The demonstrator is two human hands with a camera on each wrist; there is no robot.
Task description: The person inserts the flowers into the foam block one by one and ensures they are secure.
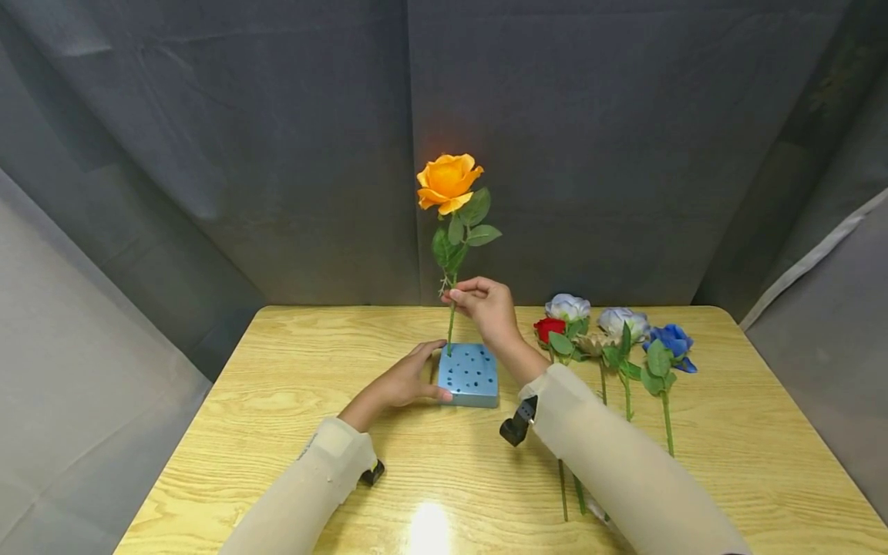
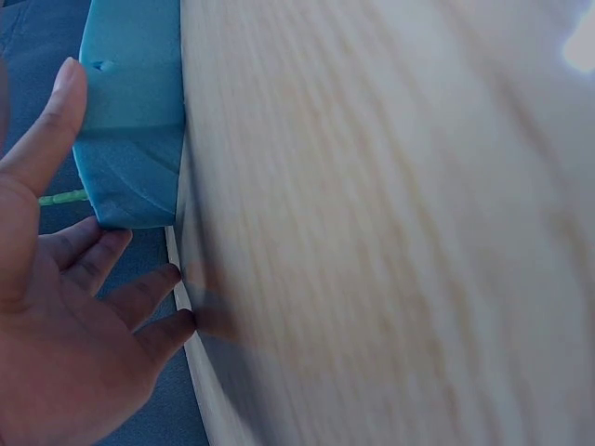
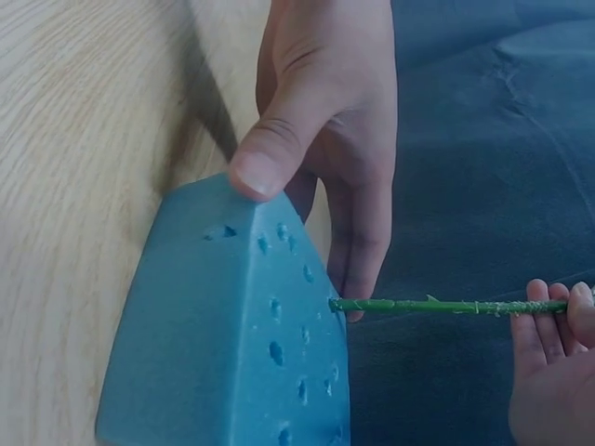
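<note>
My right hand pinches the green stem of an orange rose between thumb and fingertips. The rose stands nearly upright, bloom on top, leaves below. Its lower stem end meets a hole near the far left corner of a light blue foam block, whose top is dotted with several holes. At the block's left side, my left hand holds it, thumb at the near corner and fingers at the far one. In the right wrist view the thorny stem enters the block's holed face.
Right of the block lie several artificial flowers on the wooden table: a red rose, two pale lilac ones, a beige one and a blue rose. Grey cloth hangs behind the table.
</note>
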